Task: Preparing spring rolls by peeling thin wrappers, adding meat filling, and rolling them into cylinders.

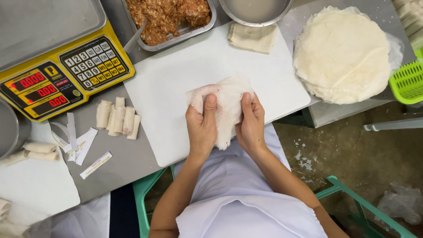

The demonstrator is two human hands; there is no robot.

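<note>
A grey bench (132, 158) is carrying a white cutting board (176, 79) at centre frame. At upper right a stack of round wrappers (343, 53) is lying. Both hands, left (202, 128) and right (252, 125), are pinching a thin wrapper (224, 99) over the board; it is looking light, limp and tearable, best gripped by its edges.

I see a thin, translucent white wrapper sheet (227, 108), pinkish filling showing through, half-folded and crumpled, lifted just above the white cutting board (176, 83).
</note>
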